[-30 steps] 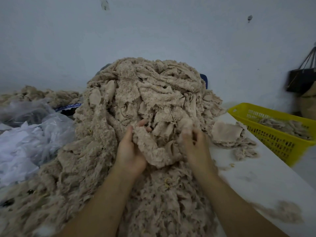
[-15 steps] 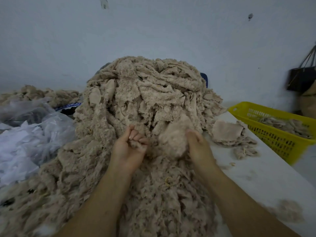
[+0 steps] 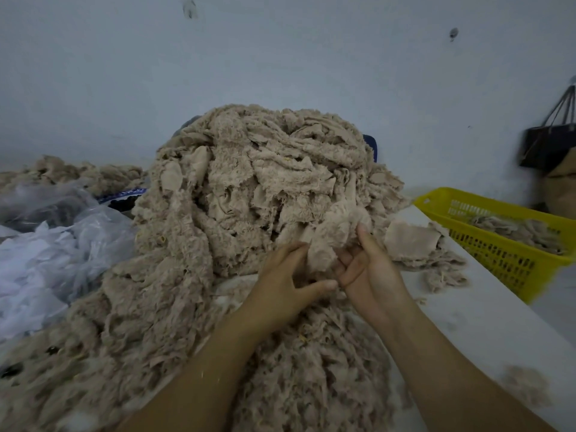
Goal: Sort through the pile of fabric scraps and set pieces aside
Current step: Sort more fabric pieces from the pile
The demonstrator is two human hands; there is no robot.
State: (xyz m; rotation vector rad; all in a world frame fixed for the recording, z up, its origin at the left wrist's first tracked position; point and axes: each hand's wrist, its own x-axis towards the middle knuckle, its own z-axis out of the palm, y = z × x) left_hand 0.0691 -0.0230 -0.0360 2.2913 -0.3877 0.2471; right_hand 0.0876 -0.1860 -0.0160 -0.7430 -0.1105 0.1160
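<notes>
We pinch a fuzzy scrap (image 3: 335,235) at the near face of the pile (image 3: 249,188) in our right hand (image 3: 372,272), our left hand (image 3: 286,288) curled against it, grip unclear, and a hard tug could drag tangled neighbours loose.

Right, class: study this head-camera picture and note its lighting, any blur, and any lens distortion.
Head view: light is dim and flat, no glare; the pile and right hand gripping a scrap are fairly sharp; the yellow basket and dark bag at right smear; the wide lens stretches things toward the edges.

fuzzy matt cloth scraps (image 3: 249,188) — perforated plastic basket (image 3: 498,260)
</notes>
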